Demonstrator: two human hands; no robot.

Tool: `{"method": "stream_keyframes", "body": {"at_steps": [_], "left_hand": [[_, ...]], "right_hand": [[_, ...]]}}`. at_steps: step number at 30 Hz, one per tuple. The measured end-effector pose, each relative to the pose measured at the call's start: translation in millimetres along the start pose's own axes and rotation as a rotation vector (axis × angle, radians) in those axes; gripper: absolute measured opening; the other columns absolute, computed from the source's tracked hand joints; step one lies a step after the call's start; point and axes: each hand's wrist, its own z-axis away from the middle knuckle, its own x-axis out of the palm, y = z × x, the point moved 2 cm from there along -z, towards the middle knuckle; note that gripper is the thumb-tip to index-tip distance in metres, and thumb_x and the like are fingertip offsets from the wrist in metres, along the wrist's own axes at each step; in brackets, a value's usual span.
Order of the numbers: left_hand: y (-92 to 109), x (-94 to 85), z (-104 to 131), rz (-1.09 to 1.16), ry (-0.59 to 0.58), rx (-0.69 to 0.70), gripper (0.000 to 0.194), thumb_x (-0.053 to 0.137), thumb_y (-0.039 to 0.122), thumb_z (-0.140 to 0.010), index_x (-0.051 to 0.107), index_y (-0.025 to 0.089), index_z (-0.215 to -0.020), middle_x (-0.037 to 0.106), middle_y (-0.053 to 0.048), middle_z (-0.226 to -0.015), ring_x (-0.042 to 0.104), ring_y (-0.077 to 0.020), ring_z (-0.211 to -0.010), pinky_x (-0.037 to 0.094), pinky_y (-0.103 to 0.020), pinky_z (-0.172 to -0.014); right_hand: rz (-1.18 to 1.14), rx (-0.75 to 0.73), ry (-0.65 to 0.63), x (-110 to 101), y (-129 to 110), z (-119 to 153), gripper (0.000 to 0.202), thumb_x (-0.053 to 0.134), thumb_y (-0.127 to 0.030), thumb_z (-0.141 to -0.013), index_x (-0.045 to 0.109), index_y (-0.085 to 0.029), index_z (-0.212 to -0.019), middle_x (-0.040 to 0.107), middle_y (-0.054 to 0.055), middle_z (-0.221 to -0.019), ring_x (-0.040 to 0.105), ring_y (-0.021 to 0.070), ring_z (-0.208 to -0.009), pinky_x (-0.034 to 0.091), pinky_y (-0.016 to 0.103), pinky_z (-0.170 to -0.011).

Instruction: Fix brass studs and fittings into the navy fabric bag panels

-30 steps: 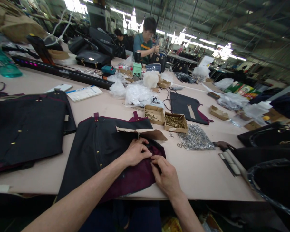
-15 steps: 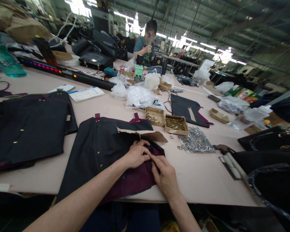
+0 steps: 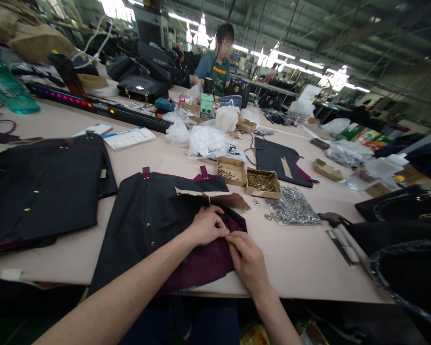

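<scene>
A dark bag panel (image 3: 129,225) with maroon lining (image 3: 204,268) lies in front of me, brass studs along its left part. My left hand (image 3: 209,227) rests on it with bent fingers, gripping the material near the fold. At the lining's right edge my right hand (image 3: 247,256) is closed in a pinch, its fingertips meeting those of the left. Any small part between the fingertips is hidden. Just above my left hand, a brown flap (image 3: 215,197) stands up from the panel.
Two cardboard boxes (image 3: 262,183) of small brass parts and a bag of metal fittings (image 3: 294,206) sit beyond my right hand. More dark panels (image 3: 43,191) lie left. Black handbags (image 3: 409,244) crowd the right edge. A person (image 3: 215,67) stands across the table.
My right hand has shifted slightly right, and the fingertips of both hands still meet at the lining. The person across the table has lowered a raised hand.
</scene>
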Motion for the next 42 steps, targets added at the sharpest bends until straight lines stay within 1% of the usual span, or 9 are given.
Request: {"method": "stream_keyframes", "body": {"at_steps": [3,7,13,18,22,25,33,38,42], "left_hand": [[0.1,-0.7,1.7,-0.006,-0.016,0.022,0.007,0.080,0.035,-0.080,0.083,0.029,-0.078,0.062,-0.001,-0.139,0.051,-0.0323,-0.126,0.039,-0.049,-0.117],[2.8,-1.1,3.6,-0.007,-0.018,0.010,0.006,0.078,0.030,-0.081,0.082,0.027,-0.079,0.061,-0.002,-0.140,0.051,-0.0317,-0.129,0.038,-0.048,-0.118],[7.1,-2.3,2.0,-0.022,-0.041,-0.019,0.007,0.076,0.025,-0.082,0.079,0.024,-0.076,0.059,-0.003,-0.142,0.049,-0.0320,-0.133,0.036,-0.049,-0.120],[10.5,-2.4,2.6,-0.048,-0.073,-0.024,0.008,0.073,0.023,-0.083,0.077,0.022,-0.075,0.056,-0.004,-0.144,0.048,-0.0341,-0.132,0.040,-0.052,-0.117],[14.9,-1.1,6.3,-0.070,-0.086,-0.016,0.012,0.066,0.022,-0.086,0.074,0.021,-0.077,0.052,-0.004,-0.147,0.046,-0.0363,-0.130,0.043,-0.057,-0.111],[16.3,0.7,9.1,-0.083,-0.084,-0.010,0.013,0.062,0.022,-0.089,0.071,0.021,-0.079,0.050,-0.004,-0.147,0.044,-0.0364,-0.132,0.043,-0.058,-0.110],[17.0,11.1,20.9,-0.190,0.001,0.077,0.017,0.050,0.025,-0.097,0.064,0.019,-0.090,0.048,-0.010,-0.147,0.045,-0.0365,-0.131,0.050,-0.058,-0.103],[10.2,19.5,27.5,-0.216,0.078,0.168,0.017,0.049,0.027,-0.102,0.064,0.019,-0.100,0.047,-0.011,-0.150,0.042,-0.0335,-0.137,0.049,-0.054,-0.108],[2.4,17.9,27.7,-0.141,0.087,0.184,0.011,0.058,0.028,-0.101,0.064,0.020,-0.096,0.050,-0.008,-0.150,0.043,-0.0306,-0.139,0.045,-0.051,-0.115]], "right_hand": [[0.022,-0.026,0.000,-3.0,-0.9,6.0,0.029,0.053,-0.006,-0.102,0.069,-0.022,-0.121,0.069,0.008,-0.116,0.067,0.0173,-0.110,0.058,0.029,-0.096],[0.110,-0.069,0.026,-5.4,-2.7,15.1,0.027,0.056,-0.004,-0.101,0.069,-0.021,-0.117,0.071,0.008,-0.111,0.069,0.0174,-0.104,0.060,0.030,-0.092],[0.165,-0.086,0.011,-5.8,-5.4,15.8,0.025,0.056,-0.005,-0.101,0.070,-0.021,-0.115,0.071,0.008,-0.109,0.070,0.0176,-0.100,0.062,0.030,-0.088],[0.194,-0.112,0.023,-6.1,-6.9,16.3,0.025,0.055,-0.005,-0.101,0.070,-0.020,-0.115,0.071,0.009,-0.109,0.071,0.0181,-0.099,0.062,0.030,-0.087],[0.209,-0.110,0.006,-5.5,-6.0,18.1,0.029,0.051,-0.004,-0.102,0.071,-0.021,-0.115,0.072,0.009,-0.109,0.072,0.0182,-0.099,0.062,0.029,-0.086],[0.217,-0.114,-0.003,-4.8,-4.9,19.5,0.031,0.049,-0.003,-0.102,0.071,-0.021,-0.116,0.073,0.009,-0.108,0.071,0.0179,-0.099,0.062,0.028,-0.086],[0.245,-0.146,-0.012,-5.1,-6.6,18.5,0.027,0.050,-0.005,-0.104,0.070,-0.019,-0.115,0.073,0.009,-0.106,0.071,0.0172,-0.099,0.062,0.027,-0.085],[0.216,-0.138,0.012,-6.5,-7.3,19.0,0.025,0.051,-0.005,-0.103,0.070,-0.020,-0.110,0.072,0.008,-0.105,0.072,0.0162,-0.097,0.062,0.026,-0.084],[0.178,-0.112,0.025,-7.3,-6.8,21.0,0.021,0.056,-0.004,-0.100,0.068,-0.021,-0.103,0.071,0.006,-0.105,0.072,0.0154,-0.098,0.062,0.026,-0.086]]}}
